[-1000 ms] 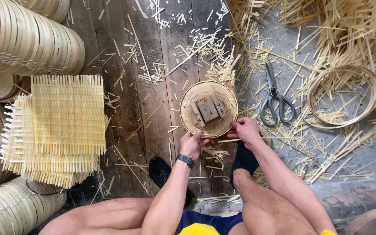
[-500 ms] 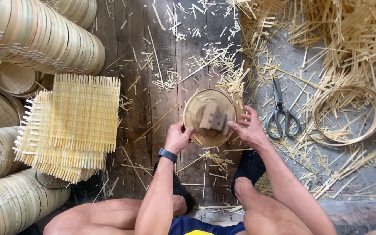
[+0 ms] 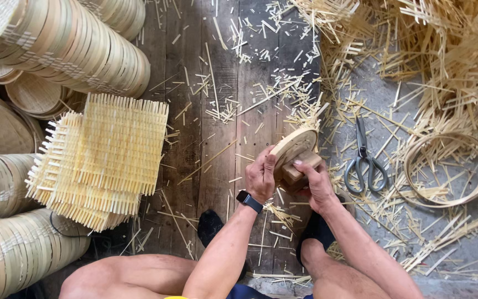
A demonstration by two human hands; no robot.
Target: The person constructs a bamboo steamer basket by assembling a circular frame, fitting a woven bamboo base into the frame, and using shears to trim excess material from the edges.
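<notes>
I hold a round wooden disc with a block handle (image 3: 294,158) tilted on its edge above the plank floor. My left hand (image 3: 261,176) grips its left rim; a dark watch sits on that wrist. My right hand (image 3: 315,182) clasps the block handle from the right and below. Both hands touch the disc.
A stack of square woven bamboo mats (image 3: 103,158) lies to the left. Stacks of round bamboo rings and trays (image 3: 67,44) lie along the left edge. Scissors (image 3: 362,159) and a loose bamboo hoop (image 3: 449,169) lie to the right among scattered bamboo strips (image 3: 443,61).
The disc lay flat inside a bamboo ring on the floor; now both hands have lifted it and tipped it onto its edge. The view has shifted, so the mats look closer.
</notes>
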